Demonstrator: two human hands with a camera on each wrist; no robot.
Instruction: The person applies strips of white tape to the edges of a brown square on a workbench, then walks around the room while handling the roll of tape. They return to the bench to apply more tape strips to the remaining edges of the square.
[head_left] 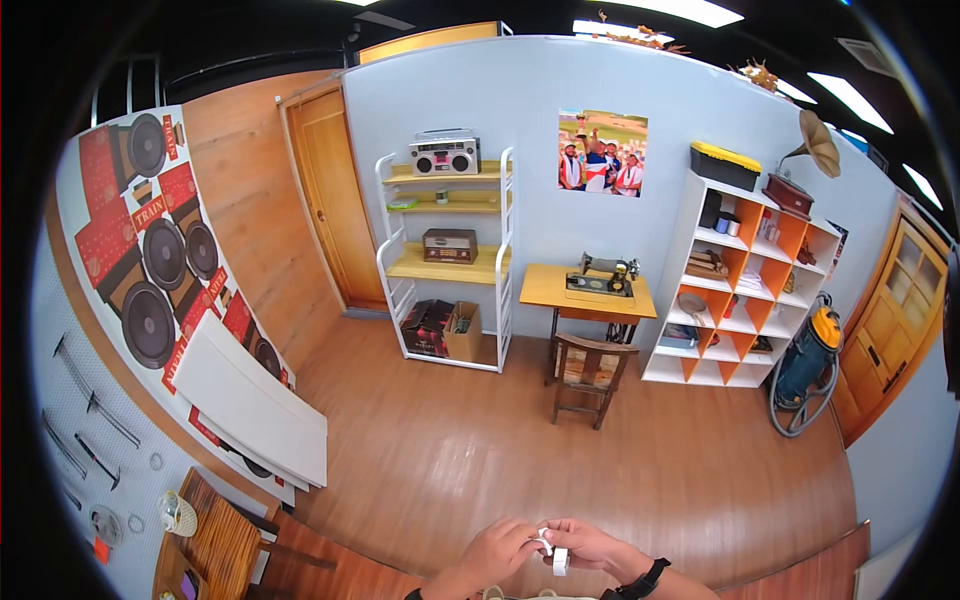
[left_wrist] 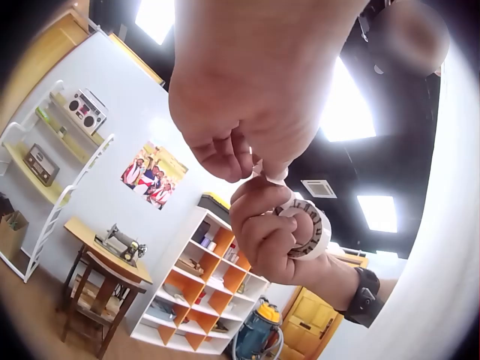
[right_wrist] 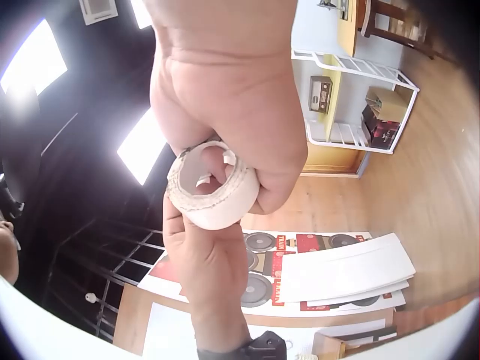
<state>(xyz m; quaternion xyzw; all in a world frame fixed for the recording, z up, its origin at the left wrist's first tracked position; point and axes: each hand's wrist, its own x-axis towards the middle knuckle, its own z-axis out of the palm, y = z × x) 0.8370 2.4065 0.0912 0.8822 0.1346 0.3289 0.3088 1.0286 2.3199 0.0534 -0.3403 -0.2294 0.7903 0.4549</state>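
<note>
Both hands are together low in the middle of the head view. My right hand (head_left: 592,545) holds a roll of white tape (head_left: 561,564), its fingers curled round it; in the left wrist view a fingertip shows through the ring. My left hand (head_left: 498,552) meets it from the left and pinches a short white strip (left_wrist: 276,177) between thumb and fingers, right beside the right hand's fingertips. In the right wrist view the tape roll (right_wrist: 221,208) faces the camera with its rough, fuzzy edge, and the left hand (right_wrist: 211,262) lies just below it.
A wooden table (head_left: 215,525) with a basket (head_left: 180,515) stands at the lower left. Ahead are a white rack (head_left: 445,262), a chair (head_left: 588,375) before a sewing machine table (head_left: 540,285), a cubby shelf (head_left: 735,275) and a vacuum cleaner (head_left: 800,360). White boards (head_left: 250,400) lean at left.
</note>
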